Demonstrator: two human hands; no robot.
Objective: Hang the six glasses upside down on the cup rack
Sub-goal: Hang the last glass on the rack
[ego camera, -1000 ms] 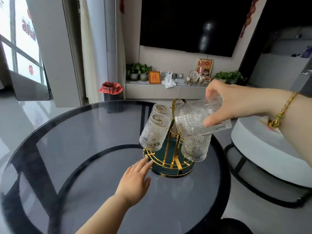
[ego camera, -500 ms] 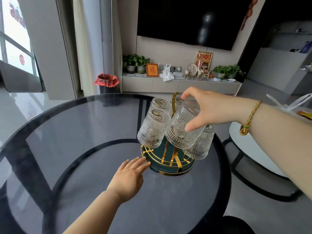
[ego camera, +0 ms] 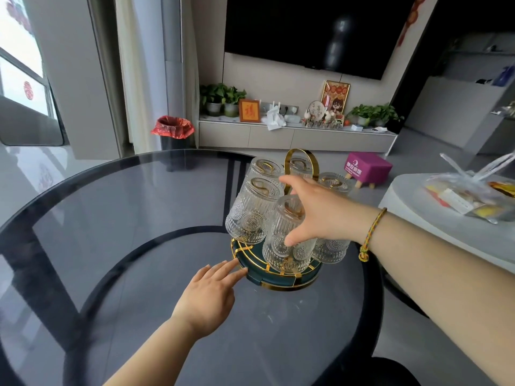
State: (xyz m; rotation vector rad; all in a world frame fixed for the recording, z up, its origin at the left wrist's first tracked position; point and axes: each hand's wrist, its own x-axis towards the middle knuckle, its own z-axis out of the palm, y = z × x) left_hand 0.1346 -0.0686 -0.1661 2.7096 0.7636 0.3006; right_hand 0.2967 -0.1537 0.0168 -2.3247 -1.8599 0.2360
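A green and gold cup rack [ego camera: 274,280] stands on the round dark glass table [ego camera: 133,218], its gold loop handle [ego camera: 299,153] at the top. Several ribbed clear glasses hang upside down on it, one at the left [ego camera: 249,215] and others behind. My right hand [ego camera: 320,215] is around the front glass [ego camera: 284,247], thumb on its front and fingers stretched past its top. This glass sits upside down over a peg, rim close to the base. My left hand [ego camera: 209,296] lies flat on the table, fingertips touching the rack's base rim, holding nothing.
A white round table [ego camera: 434,235] stands close on the right with a clear plastic bag [ego camera: 473,193] on it. A purple stool [ego camera: 367,165] and a red-lined bin [ego camera: 172,129] stand on the floor beyond. The rack sits near the table's right edge.
My right hand has brought the glass down from a tilted position above the rack onto a front peg, where it now hangs upside down. My left hand stayed by the base.
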